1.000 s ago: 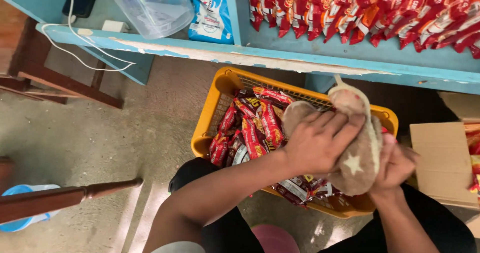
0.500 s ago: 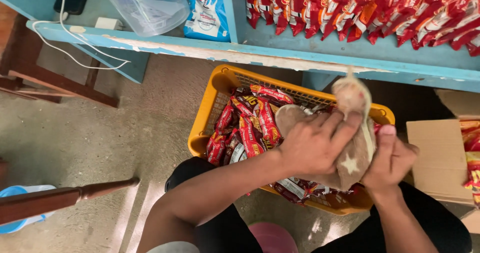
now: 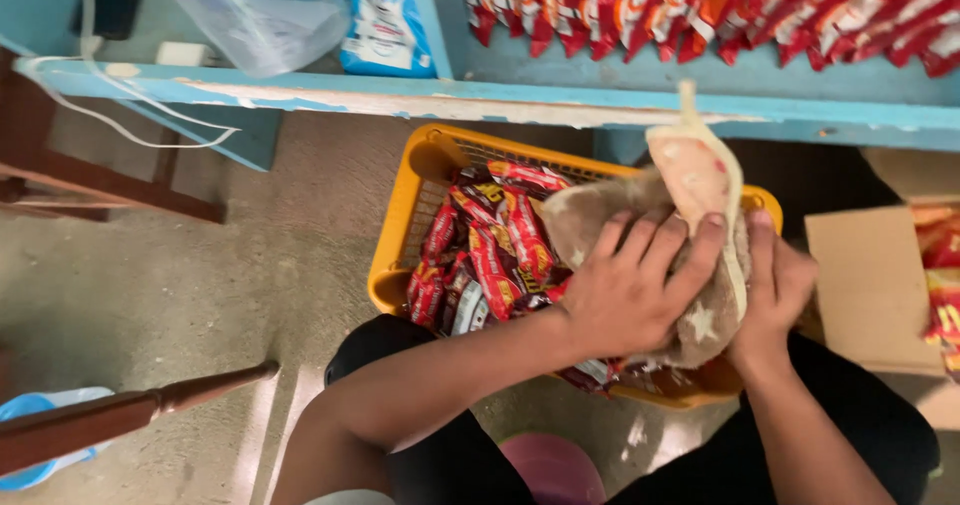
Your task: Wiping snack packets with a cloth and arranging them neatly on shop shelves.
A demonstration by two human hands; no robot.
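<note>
Partly hidden: the cloth (image 3: 690,225), a beige, stained fabric piece with a pale star, is covered across its middle by the left hand (image 3: 630,285), so its full shape cannot be made out. Left hand lies spread, fingers closed down on the cloth; right hand (image 3: 775,290) clasps its right edge, thumb side hidden behind the fabric. Cloth sits over the right half of the basket (image 3: 420,190), a yellow mesh one on the floor, whose near rim is cut off by the forearms. Red packets (image 3: 495,250) fill the basket's left half; those under the cloth are unseen. Above, a blue shelf (image 3: 520,100) edge carries more red packets (image 3: 720,5), cut by the top edge, a blue packet (image 3: 385,20) and a clear bag (image 3: 265,15). Cardboard box (image 3: 865,285) stands just beside the basket's right rim, its contents half out of view.
</note>
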